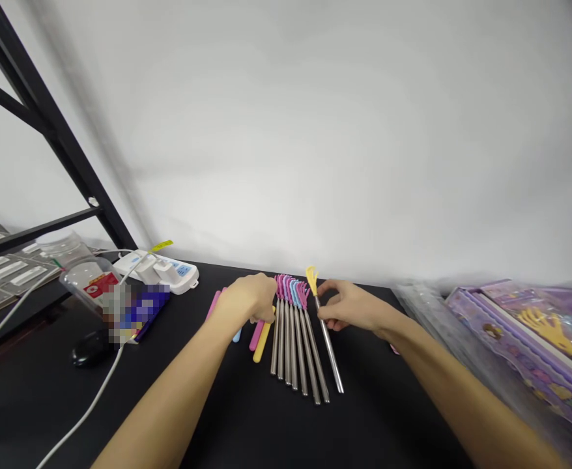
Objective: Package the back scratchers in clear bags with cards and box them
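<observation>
Between the finger and thumb of my right hand [347,306] is a back scratcher with a yellow claw [311,280] and a metal rod [331,355], slanting just right of a row. That row is several back scratchers with metal rods [296,352] and pink or blue claws [293,290], lying side by side on the black table [247,417]. My left hand [251,296] is at the row's left side, fingers curled downward; what they hold, if anything, is hidden. Below its fingers lie a yellow stick [262,345] and a pink stick [255,337]. More pink and blue pieces are partly covered by this hand.
At left are a white power strip [185,277] with plugs, a clear plastic jar [83,277], a blue packet [152,309], a black mouse [90,348] and a white cable [95,394]. Purple boxes [505,339] and clear plastic wrap [427,326] are at right. A white wall stands behind.
</observation>
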Available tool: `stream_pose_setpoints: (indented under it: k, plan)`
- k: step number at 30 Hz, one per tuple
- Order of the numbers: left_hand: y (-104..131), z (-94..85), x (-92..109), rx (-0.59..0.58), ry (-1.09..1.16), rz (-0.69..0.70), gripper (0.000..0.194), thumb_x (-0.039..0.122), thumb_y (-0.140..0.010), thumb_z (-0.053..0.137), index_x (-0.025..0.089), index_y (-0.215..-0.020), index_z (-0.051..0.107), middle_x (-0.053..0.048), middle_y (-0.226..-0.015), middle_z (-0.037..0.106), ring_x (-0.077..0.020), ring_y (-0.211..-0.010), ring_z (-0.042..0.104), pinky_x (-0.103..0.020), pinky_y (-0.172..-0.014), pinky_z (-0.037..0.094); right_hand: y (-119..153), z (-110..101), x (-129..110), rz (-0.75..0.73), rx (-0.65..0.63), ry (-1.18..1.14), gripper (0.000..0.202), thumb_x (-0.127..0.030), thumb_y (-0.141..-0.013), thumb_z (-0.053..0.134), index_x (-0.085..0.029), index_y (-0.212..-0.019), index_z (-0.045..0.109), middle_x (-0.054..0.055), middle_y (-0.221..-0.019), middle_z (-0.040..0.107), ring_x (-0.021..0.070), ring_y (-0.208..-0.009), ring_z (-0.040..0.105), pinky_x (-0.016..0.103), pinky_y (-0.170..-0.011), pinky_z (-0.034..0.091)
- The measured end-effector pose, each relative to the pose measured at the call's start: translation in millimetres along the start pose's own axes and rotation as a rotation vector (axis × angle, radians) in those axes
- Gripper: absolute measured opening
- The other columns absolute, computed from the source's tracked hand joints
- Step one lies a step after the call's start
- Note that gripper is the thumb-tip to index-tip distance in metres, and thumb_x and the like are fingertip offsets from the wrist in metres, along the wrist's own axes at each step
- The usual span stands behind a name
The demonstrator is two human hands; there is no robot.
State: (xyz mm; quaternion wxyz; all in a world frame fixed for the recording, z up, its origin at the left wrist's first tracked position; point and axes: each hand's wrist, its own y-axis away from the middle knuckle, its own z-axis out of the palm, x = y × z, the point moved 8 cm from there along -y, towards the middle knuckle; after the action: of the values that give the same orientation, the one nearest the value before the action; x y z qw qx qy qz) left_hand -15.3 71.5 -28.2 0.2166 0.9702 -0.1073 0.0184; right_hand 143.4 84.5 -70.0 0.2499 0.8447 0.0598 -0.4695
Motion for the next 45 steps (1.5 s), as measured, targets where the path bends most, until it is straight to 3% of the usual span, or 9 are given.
stream_pose_setpoints:
  k: [5, 12, 17, 20, 30, 34, 37, 41, 45]
  plan:
    - [-2, -0.6, 5, 0.046, -0.061, -0.023, 0.006, 0.018, -0.055, 0.062, 0.015, -0.060, 0.059, -0.016, -0.078, 0.070, -0.0307, -0.066, 0.067, -0.038, -0.058, 0.049, 13, -13, -11, -0.087, -0.049, -0.115, 0.010, -0.019, -0.076, 0.062, -0.012, -0.081, 0.067, 0.000, -0.065, 0.061, 0.0063, -0.058, 0.057, 0.016, -0.058, 0.051]
    - [2, -4.8, 8, 0.032, 0.000, 0.113, 0.018, 0.031, -0.069, 0.056, 0.018, -0.059, 0.056, -0.006, -0.062, 0.065, -0.0208, -0.056, 0.062, -0.028, -0.052, 0.044, 32, -43, -31, -0.277, 0.056, -0.368, 0.020, -0.031, -0.079, 0.073, -0.013, -0.085, 0.065, 0.006, -0.079, 0.069, 0.0137, -0.073, 0.068, 0.021, -0.067, 0.056]
    - [23, -25.6, 36, 0.057, 0.542, 0.445, 0.017, 0.031, -0.081, 0.055, 0.017, -0.089, 0.062, -0.004, -0.077, 0.070, -0.0166, -0.065, 0.067, -0.024, -0.060, 0.051, 53, -80, -46, -0.496, 0.341, -0.626, 0.022, -0.034, -0.083, 0.070, -0.018, -0.090, 0.057, 0.006, -0.080, 0.072, 0.0197, -0.074, 0.074, 0.030, -0.069, 0.060]
    - [29, -29.7, 50, 0.039, 0.755, 0.549, 0.022, 0.033, -0.085, 0.057, 0.016, -0.098, 0.060, -0.005, -0.077, 0.070, -0.0164, -0.064, 0.068, -0.027, -0.062, 0.055, 64, -91, -51, -0.579, 0.397, -0.664, 0.024, -0.033, -0.081, 0.073, -0.019, -0.088, 0.055, 0.004, -0.076, 0.072, 0.0210, -0.071, 0.074, 0.032, -0.070, 0.061]
    - [24, -31.5, 67, 0.160, 0.855, 0.640, 0.038, 0.052, -0.085, 0.060, 0.014, -0.080, 0.060, -0.006, -0.080, 0.068, -0.0157, -0.073, 0.067, -0.027, -0.067, 0.051, 80, -105, -54, -0.614, 0.410, -0.541, 0.028, -0.039, -0.080, 0.073, -0.020, -0.089, 0.054, 0.004, -0.074, 0.072, 0.0219, -0.072, 0.074, 0.032, -0.069, 0.061]
    - [24, -22.8, 79, 0.032, 1.066, 0.650, 0.038, 0.056, -0.093, 0.045, 0.018, -0.094, 0.048, -0.008, -0.099, 0.067, -0.0194, -0.086, 0.069, -0.033, -0.075, 0.053, 83, -109, -56, -0.642, 0.446, -0.535, 0.034, -0.044, -0.078, 0.074, -0.021, -0.090, 0.053, 0.003, -0.073, 0.071, 0.0214, -0.072, 0.074, 0.033, -0.070, 0.061]
    - [22, -20.3, 84, 0.029, 1.089, 0.683, 0.035, 0.054, -0.095, 0.045, 0.019, -0.090, 0.042, 0.000, -0.079, 0.059, -0.0154, -0.072, 0.065, -0.030, -0.069, 0.052, 85, -112, -56, -0.669, 0.462, -0.543, 0.036, -0.045, -0.076, 0.075, -0.021, -0.091, 0.052, 0.002, -0.072, 0.070, 0.0206, -0.071, 0.074, 0.032, -0.070, 0.060]
    - [20, -22.7, 83, 0.126, 0.993, 0.705, 0.034, 0.051, -0.096, 0.042, 0.018, -0.093, 0.050, 0.006, -0.068, 0.038, -0.0063, -0.054, 0.041, -0.023, -0.058, 0.043, 89, -115, -55, -0.706, 0.474, -0.561, 0.035, -0.043, -0.076, 0.075, -0.021, -0.092, 0.052, 0.000, -0.071, 0.069, 0.0195, -0.070, 0.074, 0.031, -0.071, 0.060]
    - [22, -25.2, 84, 0.186, 0.878, 0.717, 0.044, 0.052, -0.098, 0.034, 0.016, -0.108, 0.057, 0.004, -0.069, 0.041, -0.0087, -0.058, 0.041, -0.023, -0.059, 0.043, 89, -114, -56, -0.688, 0.447, -0.518, 0.035, -0.044, -0.077, 0.074, -0.020, -0.091, 0.053, 0.002, -0.073, 0.070, 0.0199, -0.071, 0.074, 0.032, -0.071, 0.060]
